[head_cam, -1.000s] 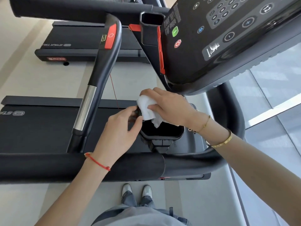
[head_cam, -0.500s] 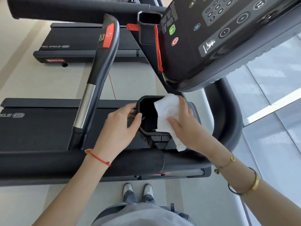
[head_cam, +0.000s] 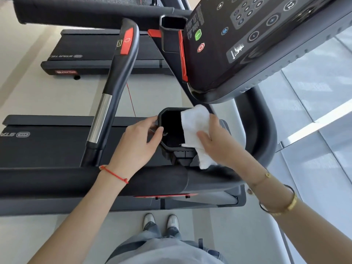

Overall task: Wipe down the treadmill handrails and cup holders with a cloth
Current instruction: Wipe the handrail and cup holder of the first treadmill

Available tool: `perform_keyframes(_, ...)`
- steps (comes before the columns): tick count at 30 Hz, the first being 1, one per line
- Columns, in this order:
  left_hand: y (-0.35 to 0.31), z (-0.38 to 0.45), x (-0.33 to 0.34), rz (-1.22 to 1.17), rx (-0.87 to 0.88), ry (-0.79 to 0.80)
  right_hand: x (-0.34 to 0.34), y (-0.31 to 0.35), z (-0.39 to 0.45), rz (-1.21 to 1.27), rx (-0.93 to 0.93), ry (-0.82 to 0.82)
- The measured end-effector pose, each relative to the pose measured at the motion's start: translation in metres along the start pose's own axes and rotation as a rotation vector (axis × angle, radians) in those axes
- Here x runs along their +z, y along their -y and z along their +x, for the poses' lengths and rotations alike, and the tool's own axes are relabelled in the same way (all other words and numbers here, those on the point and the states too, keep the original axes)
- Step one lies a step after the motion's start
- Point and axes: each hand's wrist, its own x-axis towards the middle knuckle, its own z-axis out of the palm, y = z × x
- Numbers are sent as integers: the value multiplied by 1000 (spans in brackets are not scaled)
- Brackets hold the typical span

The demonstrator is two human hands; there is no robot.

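Both hands at cup holder [head_cam: 171,147]. Left hand [head_cam: 137,143] grips its left rim, thumb hooked inside. Right hand [head_cam: 219,141], fingers nearly straight, presses white cloth [head_cam: 194,126] over the right rim.

I see a soft white terry cloth [head_cam: 194,126], a matt black plastic cup holder [head_cam: 167,147], and a handrail's polished chrome metal sleeve [head_cam: 100,119].

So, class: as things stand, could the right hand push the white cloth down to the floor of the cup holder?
Probably yes. The right hand already presses the white cloth over the cup holder at its right rim, and the dark opening beside it looks unblocked. The left hand grips only the left rim.
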Motion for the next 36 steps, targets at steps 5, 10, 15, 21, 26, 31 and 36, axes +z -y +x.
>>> perform_keyframes(5, -3, -13, -9, 46, 2, 21, -2, 2, -38, -84, -33, 33)
perform_keyframes(10, -2, -36, -20, 63, -23, 10, 1, 6, -50, -290, -377, 5)
perform_keyframes(15, -6, -46, -22, 93, -8, -29, 5, 26, -33, -134, -533, 179)
perform_keyframes(21, -7, -48, -22, 94, 17, -76, 3, 19, -31, -185, -531, 208)
perform_keyframes(26, -8, -61, -26, 114, 52, -69, -6, 4, -49, -208, -555, 155)
perform_keyframes(31, -11, -81, -30, 142, 73, -44, -9, -9, -65, -108, -561, 137)
perform_keyframes(36, -8, -96, -38, 174, 110, -87, 6, -7, -79, -156, -652, 171)
